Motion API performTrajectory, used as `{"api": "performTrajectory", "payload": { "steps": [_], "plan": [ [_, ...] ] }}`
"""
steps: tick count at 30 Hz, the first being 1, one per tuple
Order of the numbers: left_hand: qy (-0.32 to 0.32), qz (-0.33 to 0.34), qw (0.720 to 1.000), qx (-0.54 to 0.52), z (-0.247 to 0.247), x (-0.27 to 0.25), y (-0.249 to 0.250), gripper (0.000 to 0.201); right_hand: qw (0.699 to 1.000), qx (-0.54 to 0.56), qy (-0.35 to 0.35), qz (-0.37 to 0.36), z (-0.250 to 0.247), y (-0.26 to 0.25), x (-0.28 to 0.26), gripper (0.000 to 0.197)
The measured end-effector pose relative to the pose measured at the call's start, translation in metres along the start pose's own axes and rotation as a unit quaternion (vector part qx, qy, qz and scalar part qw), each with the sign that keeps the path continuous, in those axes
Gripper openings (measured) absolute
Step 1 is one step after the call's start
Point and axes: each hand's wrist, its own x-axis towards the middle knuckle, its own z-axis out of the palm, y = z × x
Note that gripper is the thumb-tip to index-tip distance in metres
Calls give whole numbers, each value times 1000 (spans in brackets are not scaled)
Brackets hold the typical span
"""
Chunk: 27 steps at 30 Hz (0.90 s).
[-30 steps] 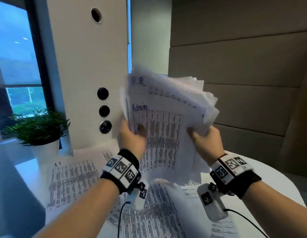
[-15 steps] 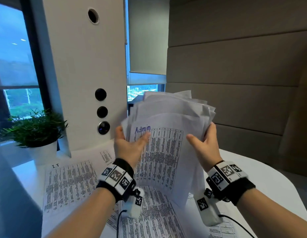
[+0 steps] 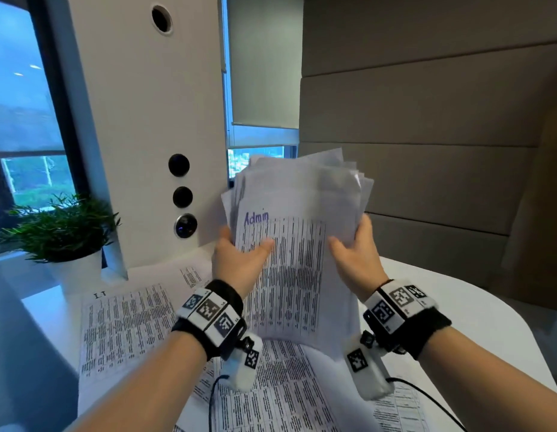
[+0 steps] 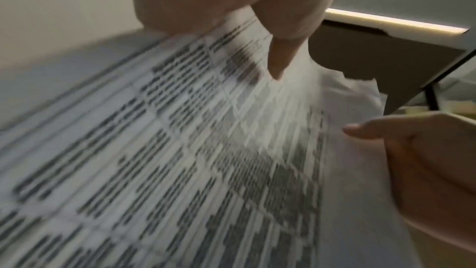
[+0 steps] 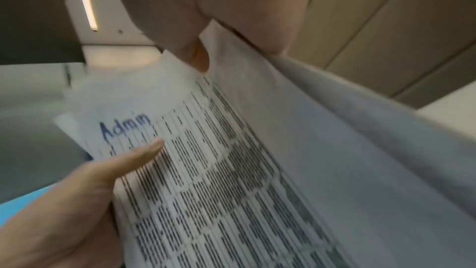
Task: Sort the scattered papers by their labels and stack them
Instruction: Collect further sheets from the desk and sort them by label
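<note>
Evidently early days; left hand (image 3: 236, 260) and right hand (image 3: 356, 257) both pinch an unsquared sheaf (image 3: 299, 244) fronted "Admin"; IT sheet (image 3: 124, 322) and others lie unsorted on the worktop (image 3: 489, 322).

white papers (image 3: 297, 269), black table print | purple-blue "Admin" label (image 3: 256, 217) | green plant (image 3: 62, 227)

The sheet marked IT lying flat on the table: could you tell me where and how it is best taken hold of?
Probably at its near left corner or left edge, coming from the left. The IT sheet lies flat on the white table, its right side overlapped by other printed sheets; slide a fingertip under the free edge, then pinch it.
</note>
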Motion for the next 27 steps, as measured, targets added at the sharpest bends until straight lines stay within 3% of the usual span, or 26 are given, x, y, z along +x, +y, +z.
{"api": "performTrajectory", "payload": {
  "steps": [3,6,8,10,13,17,21,24,27],
  "plan": [
    [-41,-83,994,52,-3,0,-21,41,989,-45,-74,124,-10,30,-8,54],
    [25,-81,994,66,-13,13,-21,26,961,-155,-156,165,-25,48,-11,49],
    [68,-88,992,67,-23,22,-18,26,911,-298,-212,190,-34,56,-15,52],
    [107,-106,987,53,-29,28,-17,31,839,-406,-263,249,-40,64,-21,64],
    [154,-134,978,42,-34,27,-23,40,769,-450,-332,308,-33,70,-33,82],
    [202,-167,965,29,-43,27,-28,47,770,-451,-353,280,-6,68,-41,100],
    [236,-195,952,21,-54,37,-32,60,728,-520,-367,257,25,74,-50,123],
    [237,-192,952,21,-58,42,-33,64,735,-533,-355,225,31,77,-59,100],
    [233,-189,954,15,-58,45,-34,65,749,-502,-359,242,26,79,-50,75]
  ]
}}
